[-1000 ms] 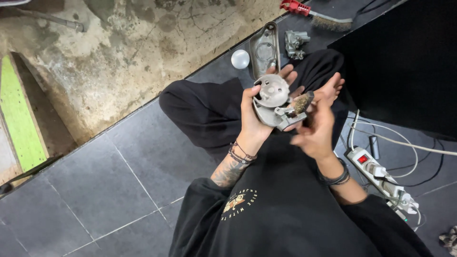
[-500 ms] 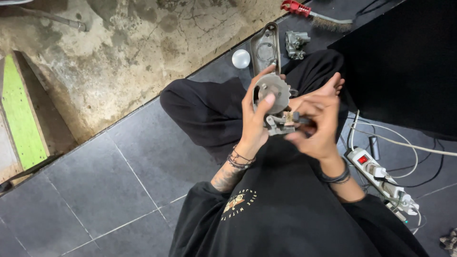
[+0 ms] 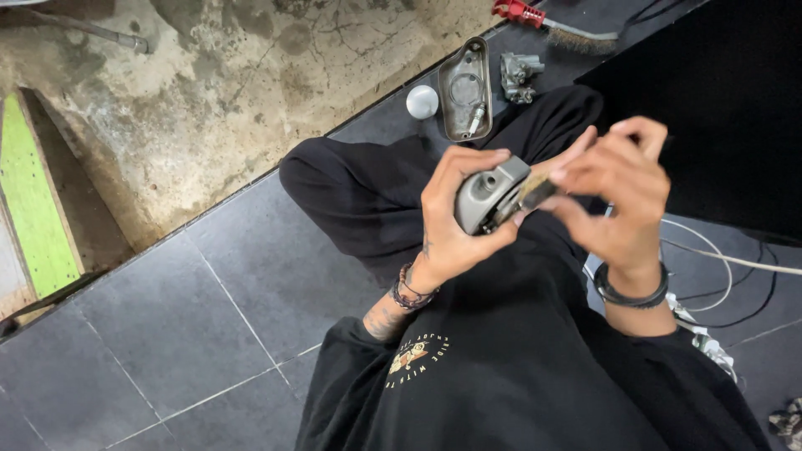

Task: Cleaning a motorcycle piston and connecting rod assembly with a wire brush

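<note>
I sit cross-legged on a dark tiled floor in black clothes. My left hand (image 3: 451,221) grips a grey cast-metal engine part (image 3: 489,196), rounded like a small housing, held above my lap. My right hand (image 3: 614,192) pinches a small brownish piece (image 3: 535,190) at the part's right edge, fingers curled over it. Both wrists wear bracelets.
On the floor beyond my knee lie an oval metal cover (image 3: 464,88), a white ball-like knob (image 3: 422,101), a small grey metal assembly (image 3: 518,77) and a red-handled wire brush (image 3: 555,25). White cables (image 3: 710,259) run at the right. A rough concrete slab (image 3: 209,92) lies at the left.
The grey part has been turned from its round face toward me to its side. My right hand has shifted onto its right edge.
</note>
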